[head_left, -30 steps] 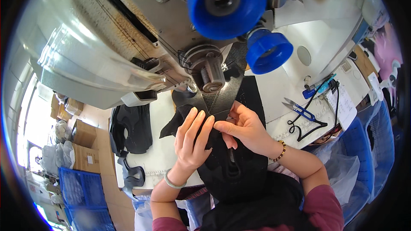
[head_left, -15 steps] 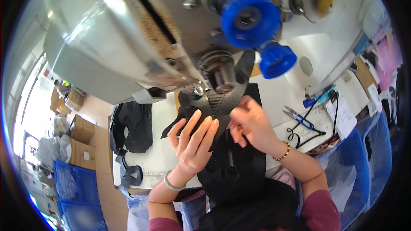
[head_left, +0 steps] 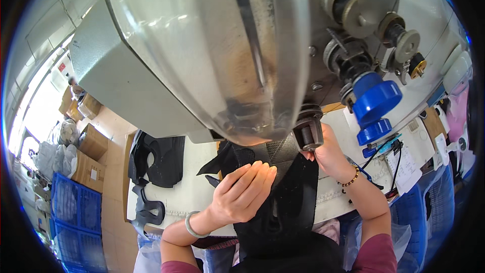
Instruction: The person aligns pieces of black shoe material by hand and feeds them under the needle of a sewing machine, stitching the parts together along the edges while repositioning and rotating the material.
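Note:
Black fabric pieces (head_left: 298,184), one with a textured grey-black section (head_left: 284,152), lie under the sewing machine head (head_left: 212,71) and run down toward my lap. My left hand (head_left: 241,194) is on the near left part, fingers drawn together and curled onto the material; its thumb is hidden. A pointed black flap (head_left: 218,164) sticks out beyond those fingers. Beside the machine's metal needle-side fitting (head_left: 308,134), my right hand (head_left: 331,156) grips the far right edge of the black fabric, its fingertips partly hidden by that fitting. The needle is out of sight.
Cut black pieces (head_left: 169,164) are stacked at the table's left, with a curved dark piece (head_left: 146,207) nearer. Blue knobs (head_left: 376,98) jut from the machine. Right: a written sheet (head_left: 404,169) and a dark cord. Blue crates (head_left: 76,207) and cartons (head_left: 91,172) stand on the left floor.
My view has shifted, so the machine head covers more of the middle. My left hand's spread fingers have drawn together. My right hand has moved right and away from me, behind the metal fitting.

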The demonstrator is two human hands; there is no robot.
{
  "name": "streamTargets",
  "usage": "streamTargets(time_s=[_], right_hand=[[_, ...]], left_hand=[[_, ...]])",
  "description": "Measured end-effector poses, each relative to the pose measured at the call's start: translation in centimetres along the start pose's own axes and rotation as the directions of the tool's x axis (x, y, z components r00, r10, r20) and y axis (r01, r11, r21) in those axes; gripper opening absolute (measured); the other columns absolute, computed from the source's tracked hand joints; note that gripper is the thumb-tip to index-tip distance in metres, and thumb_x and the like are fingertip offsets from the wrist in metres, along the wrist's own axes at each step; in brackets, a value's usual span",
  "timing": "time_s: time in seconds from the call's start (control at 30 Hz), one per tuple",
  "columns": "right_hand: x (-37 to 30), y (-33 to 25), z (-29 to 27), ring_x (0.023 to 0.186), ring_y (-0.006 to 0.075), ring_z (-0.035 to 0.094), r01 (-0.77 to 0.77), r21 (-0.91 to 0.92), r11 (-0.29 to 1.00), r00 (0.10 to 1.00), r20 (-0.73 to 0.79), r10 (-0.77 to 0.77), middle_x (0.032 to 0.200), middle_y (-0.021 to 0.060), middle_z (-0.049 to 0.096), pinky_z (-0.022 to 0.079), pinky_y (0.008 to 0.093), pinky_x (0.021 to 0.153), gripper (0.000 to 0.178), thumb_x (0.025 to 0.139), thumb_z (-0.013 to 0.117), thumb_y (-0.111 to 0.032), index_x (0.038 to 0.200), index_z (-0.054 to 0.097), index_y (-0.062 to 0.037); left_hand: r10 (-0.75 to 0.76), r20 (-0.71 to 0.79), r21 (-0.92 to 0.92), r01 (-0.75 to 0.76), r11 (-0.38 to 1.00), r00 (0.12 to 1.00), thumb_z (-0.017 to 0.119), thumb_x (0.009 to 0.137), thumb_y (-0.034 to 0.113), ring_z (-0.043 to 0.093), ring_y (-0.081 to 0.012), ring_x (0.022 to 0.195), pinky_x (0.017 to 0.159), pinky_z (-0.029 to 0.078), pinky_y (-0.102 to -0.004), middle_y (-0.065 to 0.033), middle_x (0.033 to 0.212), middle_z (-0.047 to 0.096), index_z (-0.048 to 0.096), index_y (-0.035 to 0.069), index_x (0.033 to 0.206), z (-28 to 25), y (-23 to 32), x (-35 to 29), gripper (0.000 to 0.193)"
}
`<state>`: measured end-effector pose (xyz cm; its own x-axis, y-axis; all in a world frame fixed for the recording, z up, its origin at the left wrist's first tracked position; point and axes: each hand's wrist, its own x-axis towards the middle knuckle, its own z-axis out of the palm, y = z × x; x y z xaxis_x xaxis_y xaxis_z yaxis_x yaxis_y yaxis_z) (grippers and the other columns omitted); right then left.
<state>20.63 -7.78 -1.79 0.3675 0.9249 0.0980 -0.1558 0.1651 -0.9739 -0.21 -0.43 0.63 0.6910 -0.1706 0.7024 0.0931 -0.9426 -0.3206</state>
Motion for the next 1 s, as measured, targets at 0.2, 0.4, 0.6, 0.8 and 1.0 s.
streamTargets(time_s=[0.2,0.4,0.6,0.8,1.0], right_hand=[[0.4,-0.7,0.2,0.046,0.0052,0.047,0.06,-0.006,0.998,0.998,0.001,-0.06,0.06,-0.0007,0.051,0.034,0.0175,0.04,0.002,0.084,0.053,-0.007,0.083,0.054,-0.0053],[1.0,1.1,-0.5,0.073,0.0066,0.054,0.23,-0.09,0.969,0.973,0.017,-0.23,0.087,0.0008,0.056,0.043,0.0199,0.057,0.024,0.081,0.061,-0.007,0.104,0.051,-0.0056],[1.4,3.5,-1.9,0.114,0.0141,0.046,0.153,0.137,0.979,0.988,0.003,-0.155,0.12,0.0039,0.048,0.042,0.0295,0.093,0.062,0.078,0.07,-0.011,0.129,0.037,-0.0092],[2.4,4.0,-2.6,0.095,0.0151,0.06,0.175,0.426,0.888,0.95,0.163,-0.265,0.105,0.0065,0.059,0.051,0.0314,0.084,0.03,0.088,0.059,-0.01,0.116,0.049,-0.0056],[3.5,4.4,-2.6,0.089,0.0171,0.061,0.098,0.448,0.889,0.98,0.113,-0.165,0.101,0.0079,0.058,0.052,0.0316,0.073,0.025,0.092,0.051,-0.018,0.115,0.048,-0.0075]], left_hand=[[-0.038,-0.038,-0.065,0.036,0.997,0.999,0.054,0.057,0.007,0.064,-0.0213,0.09,0.081,0.05,-0.033,-0.0086,0.095,0.065,0.067,-0.001,0.098,0.5,-0.8,0.2,0.044],[-0.049,-0.072,-0.077,0.043,0.996,0.996,0.055,0.053,0.007,0.064,-0.0213,0.085,0.08,0.051,-0.0334,-0.0073,0.093,0.065,0.068,0.0,0.096,1.0,-1.4,0.2,0.045],[-0.049,-0.087,-0.06,0.044,0.997,0.995,0.059,0.063,0.004,0.063,-0.0161,0.086,0.08,0.05,-0.0284,-0.0051,0.091,0.065,0.069,0.002,0.09,1.0,-2.2,0.4,0.029],[-0.063,-0.129,-0.075,0.053,0.996,0.99,0.057,0.057,0.004,0.062,-0.0189,0.087,0.079,0.05,-0.0308,-0.0069,0.092,0.064,0.069,0.001,0.091,1.8,-2.8,0.4,0.037],[-0.101,-0.128,-0.08,0.091,0.993,0.987,0.066,0.051,0.001,0.059,-0.0253,0.079,0.071,0.047,-0.0352,-0.0082,0.088,0.06,0.066,0.004,0.081,2.4,-2.7,0.5,0.031]])
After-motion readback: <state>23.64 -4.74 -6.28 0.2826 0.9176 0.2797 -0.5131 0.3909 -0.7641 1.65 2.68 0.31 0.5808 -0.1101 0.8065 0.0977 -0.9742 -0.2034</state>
